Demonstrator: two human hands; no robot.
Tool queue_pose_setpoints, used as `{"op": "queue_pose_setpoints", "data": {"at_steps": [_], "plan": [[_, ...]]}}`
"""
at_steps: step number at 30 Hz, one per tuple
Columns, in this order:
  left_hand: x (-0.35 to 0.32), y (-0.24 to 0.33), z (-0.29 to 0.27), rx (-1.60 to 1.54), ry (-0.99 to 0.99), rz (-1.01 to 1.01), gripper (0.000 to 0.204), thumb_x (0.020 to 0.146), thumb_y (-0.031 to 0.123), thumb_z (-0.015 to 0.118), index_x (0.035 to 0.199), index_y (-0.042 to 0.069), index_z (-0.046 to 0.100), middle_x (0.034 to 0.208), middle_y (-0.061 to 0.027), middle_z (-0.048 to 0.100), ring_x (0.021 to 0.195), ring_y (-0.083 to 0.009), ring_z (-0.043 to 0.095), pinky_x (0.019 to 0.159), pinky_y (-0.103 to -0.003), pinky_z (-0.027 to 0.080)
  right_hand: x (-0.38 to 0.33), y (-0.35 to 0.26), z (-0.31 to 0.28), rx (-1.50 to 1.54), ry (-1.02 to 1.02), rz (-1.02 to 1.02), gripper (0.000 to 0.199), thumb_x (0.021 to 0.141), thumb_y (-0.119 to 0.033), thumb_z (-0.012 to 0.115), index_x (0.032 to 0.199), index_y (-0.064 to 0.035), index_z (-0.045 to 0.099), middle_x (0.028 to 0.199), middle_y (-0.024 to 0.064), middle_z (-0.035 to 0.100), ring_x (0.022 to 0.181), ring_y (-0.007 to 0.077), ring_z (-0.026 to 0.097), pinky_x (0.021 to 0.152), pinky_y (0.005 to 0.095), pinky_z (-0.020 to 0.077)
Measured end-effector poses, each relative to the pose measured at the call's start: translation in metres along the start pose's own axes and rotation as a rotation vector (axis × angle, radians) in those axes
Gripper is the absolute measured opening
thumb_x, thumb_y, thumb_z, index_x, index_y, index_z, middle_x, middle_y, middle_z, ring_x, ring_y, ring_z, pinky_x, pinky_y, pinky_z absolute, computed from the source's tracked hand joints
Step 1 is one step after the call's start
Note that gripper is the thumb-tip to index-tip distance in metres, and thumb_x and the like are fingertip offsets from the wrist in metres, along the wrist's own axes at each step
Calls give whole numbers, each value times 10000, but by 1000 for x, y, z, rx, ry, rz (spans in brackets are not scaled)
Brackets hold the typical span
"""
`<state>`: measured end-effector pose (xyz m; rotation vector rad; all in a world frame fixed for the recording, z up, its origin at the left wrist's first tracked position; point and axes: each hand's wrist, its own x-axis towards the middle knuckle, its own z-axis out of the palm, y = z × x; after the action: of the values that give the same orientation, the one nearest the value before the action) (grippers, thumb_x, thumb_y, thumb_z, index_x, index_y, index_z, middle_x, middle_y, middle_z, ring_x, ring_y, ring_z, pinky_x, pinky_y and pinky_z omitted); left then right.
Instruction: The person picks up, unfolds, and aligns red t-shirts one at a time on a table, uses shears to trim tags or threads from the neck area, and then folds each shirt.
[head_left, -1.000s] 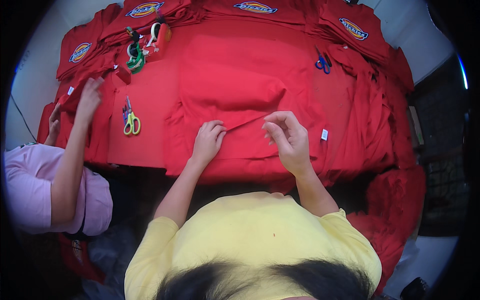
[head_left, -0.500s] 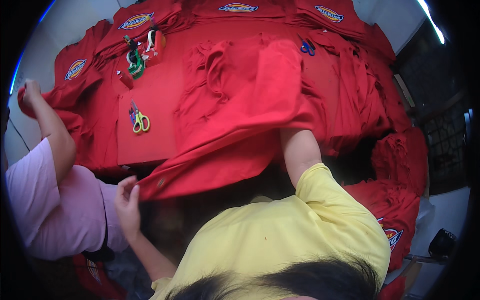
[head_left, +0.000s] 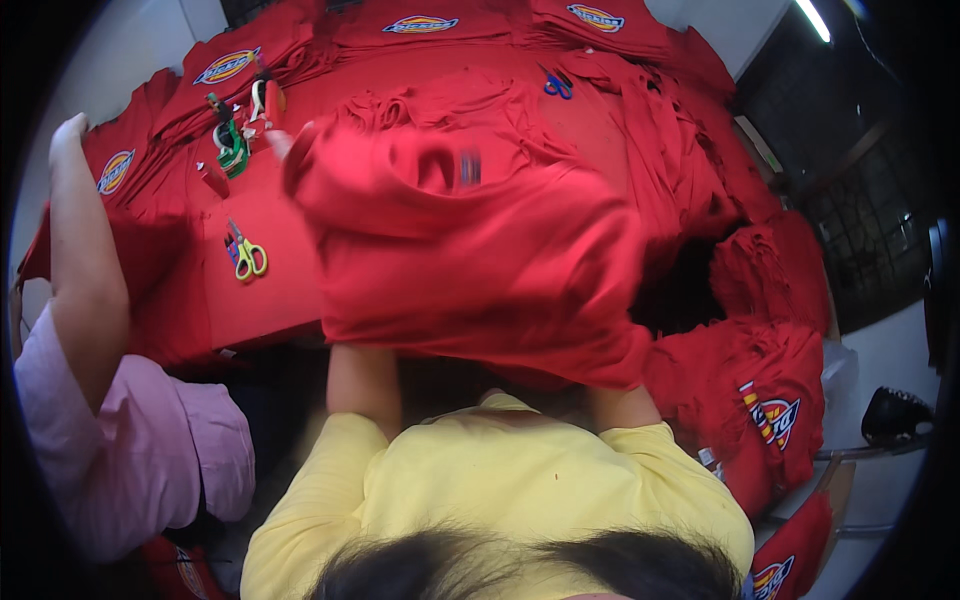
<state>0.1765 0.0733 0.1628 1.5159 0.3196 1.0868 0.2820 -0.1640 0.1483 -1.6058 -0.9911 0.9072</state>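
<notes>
A red T-shirt [head_left: 480, 270] is spread over both my forearms above the table, smeared by motion, its neck opening facing up with a dark label inside. My left forearm [head_left: 362, 385] goes up beneath its lower edge. Blurred fingers, apparently of my left hand [head_left: 281, 145], show at the shirt's far left edge; whether they grip it I cannot make out. My right forearm [head_left: 625, 405] also runs under the cloth, which hides my right hand completely.
Yellow-handled scissors [head_left: 246, 258], a green tape dispenser [head_left: 232, 150] and blue scissors [head_left: 556, 86] lie on the red-covered table [head_left: 265, 305]. Red shirts [head_left: 425, 25] with printed logos line the far edge; more are heaped at right [head_left: 770, 275]. A co-worker in pink [head_left: 150, 450] stands at left, arm raised.
My left hand has gone from the shirt's lower left corner up under the cloth to its far left. The shirt has been raised and opened out. The co-worker's arm has risen.
</notes>
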Motion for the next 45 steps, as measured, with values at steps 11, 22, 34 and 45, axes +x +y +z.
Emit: {"op": "queue_pose_setpoints", "data": {"at_steps": [11, 22, 34, 45], "plan": [[-74, 39, -3, -710, -1351, -406, 491, 956, 295, 427, 1382, 53, 394, 1384, -126, 432, 1318, -283, 371, 1083, -372, 306, -29, -14, -29, -357, 42, -89, 427, 961, -298, 434, 1316, -63, 461, 1355, 116, 474, 1239, 261, 455, 1056, 396, 331], [-75, 36, -20, -492, -264, -1111, 406, 954, 402, 461, 1158, 65, 560, 1219, -83, 584, 1138, -227, 544, 998, -413, 408, -72, 83, -60, 417, 220, 285, 256, 855, -65, 585, 1109, -49, 553, 1041, 56, 602, 960, 202, 582, 867, 318, 456], [-237, -132, -145, 1156, -1419, -50, 381, 930, 335, 470, 1123, 40, 617, 1141, -204, 569, 1094, -230, 542, 947, -369, 412, -212, 240, 31, -1008, -322, 479, 268, 908, -187, 413, 979, -39, 625, 877, 160, 636, 780, 274, 599, 770, 389, 477], [-118, -5, 119, 232, -1206, 247, 497, 781, 343, 688, 1161, 60, 538, 1184, -141, 503, 1101, -295, 496, 910, -417, 431, -102, 18, -43, -164, 126, 408, 431, 798, -308, 705, 1121, -36, 620, 1032, 145, 664, 904, 179, 637, 800, 336, 485]]}}
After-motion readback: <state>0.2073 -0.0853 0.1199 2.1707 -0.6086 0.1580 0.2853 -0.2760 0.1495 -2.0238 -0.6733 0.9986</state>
